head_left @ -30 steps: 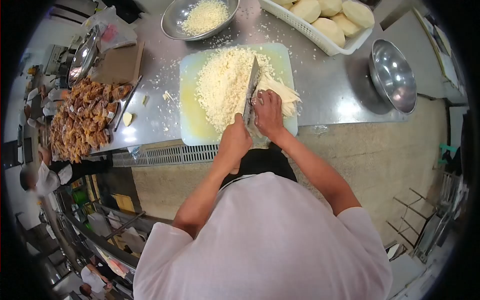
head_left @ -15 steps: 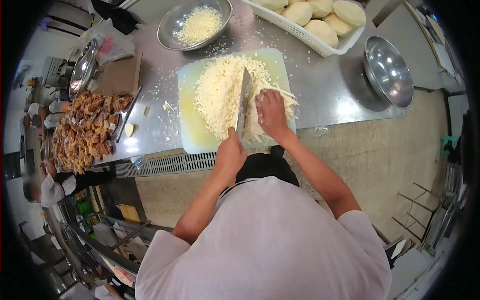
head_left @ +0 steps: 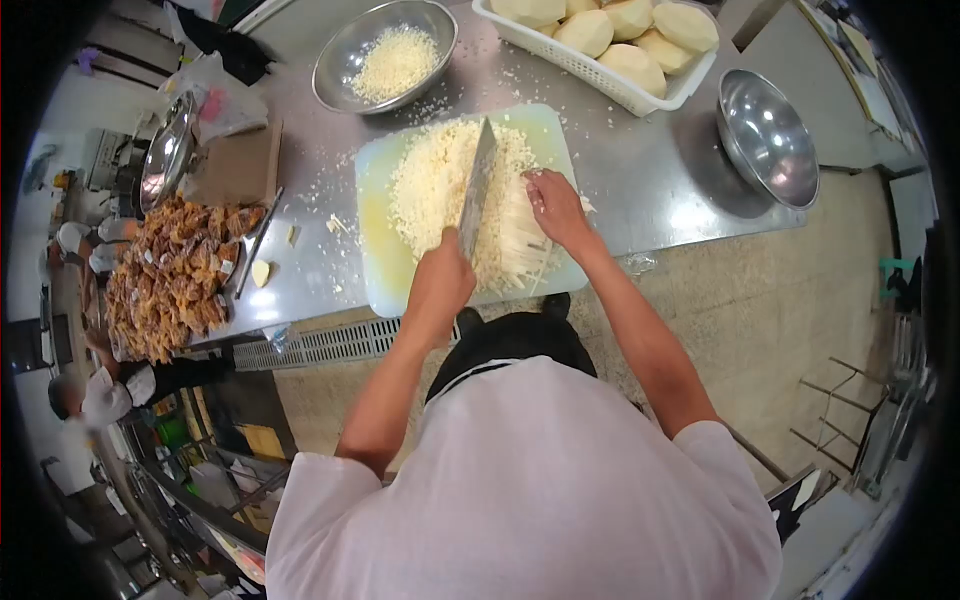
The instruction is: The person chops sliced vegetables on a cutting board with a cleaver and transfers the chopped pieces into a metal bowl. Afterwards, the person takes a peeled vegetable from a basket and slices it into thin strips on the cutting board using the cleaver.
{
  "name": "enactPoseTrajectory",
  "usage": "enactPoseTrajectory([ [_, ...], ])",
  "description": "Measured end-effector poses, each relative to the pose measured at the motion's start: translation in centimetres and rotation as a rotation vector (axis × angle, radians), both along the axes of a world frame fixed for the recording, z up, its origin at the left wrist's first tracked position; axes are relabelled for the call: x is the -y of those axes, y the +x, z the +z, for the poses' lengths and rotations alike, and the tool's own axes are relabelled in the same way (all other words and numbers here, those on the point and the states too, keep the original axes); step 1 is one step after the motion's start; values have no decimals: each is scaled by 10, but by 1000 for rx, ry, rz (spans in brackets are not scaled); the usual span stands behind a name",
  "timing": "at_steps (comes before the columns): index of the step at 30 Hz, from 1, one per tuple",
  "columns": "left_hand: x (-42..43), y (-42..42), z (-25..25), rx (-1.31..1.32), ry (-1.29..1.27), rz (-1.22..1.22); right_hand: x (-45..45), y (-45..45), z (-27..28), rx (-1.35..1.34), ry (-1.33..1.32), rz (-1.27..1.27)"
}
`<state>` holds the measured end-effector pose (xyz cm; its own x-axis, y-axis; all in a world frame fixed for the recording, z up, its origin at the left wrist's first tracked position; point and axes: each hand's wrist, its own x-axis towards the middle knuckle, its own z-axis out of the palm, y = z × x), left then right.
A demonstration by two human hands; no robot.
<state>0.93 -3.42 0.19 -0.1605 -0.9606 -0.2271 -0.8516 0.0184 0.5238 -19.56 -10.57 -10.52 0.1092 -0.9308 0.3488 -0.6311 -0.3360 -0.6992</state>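
Observation:
My left hand (head_left: 441, 287) is wrapped round the handle of a broad kitchen knife (head_left: 478, 185), its blade pointing away from me over the food. Finely chopped pale vegetable (head_left: 430, 185) is heaped on the left and middle of a light cutting board (head_left: 383, 285). To the right of the blade lie thin vegetable strips (head_left: 525, 240). At the upper right edge of these strips is my right hand (head_left: 560, 212), palm turned toward the board, fingers bent but apart. I see nothing gripped in it.
Beyond the board stand a steel bowl (head_left: 330, 80) with chopped vegetable and a white basket (head_left: 600, 85) of peeled pale vegetables. Another steel bowl (head_left: 768, 140) is at right. Browned food pieces (head_left: 170, 280) and a dark rod (head_left: 258, 240) lie left. A person (head_left: 105, 395) is far left.
My left hand and the knife have shifted left and slightly toward me. My right hand has moved a little right and loosened from the strips, which now lie more exposed.

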Motion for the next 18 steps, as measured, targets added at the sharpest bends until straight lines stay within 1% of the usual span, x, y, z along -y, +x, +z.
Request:
enactPoseTrajectory([
  [1, -7, 2, 1, 3, -3, -13, -3, 1, 2, 43, -14, -15],
  [3, -21, 3, -7, 25, 8, 67, -9, 0, 8, 81, -27, -46],
  [4, -16, 4, -21, 54, -24, 12, -12, 3, 14, 92, -52, -83],
  [5, -11, 8, -33, 51, -21, 12, -15, 7, 19, 103, -76, -114],
  [7, 6, 4, -19, 80, -10, -56, -18, 16, 19, 53, -79, -144],
  [9, 5, 1, 4, 44, 20, -39, -22, 19, 16, 3, -86, -173],
  [11, -2, -9, 14, 17, -49, -34, -19, 23, 7, -107, -141, -205],
  [12, 0, -9, -4, -40, -77, -89, -17, 24, 7, -104, -141, -207],
  [14, 21, -13, -32, -12, -80, -120, -18, 27, 7, -197, -120, -230],
  [15, 28, -14, -37, 13, -91, -152, -20, 28, 6, -197, -117, -229],
  [18, 20, -16, 19, 27, -43, -144, -18, 24, 6, -230, -99, -218],
])
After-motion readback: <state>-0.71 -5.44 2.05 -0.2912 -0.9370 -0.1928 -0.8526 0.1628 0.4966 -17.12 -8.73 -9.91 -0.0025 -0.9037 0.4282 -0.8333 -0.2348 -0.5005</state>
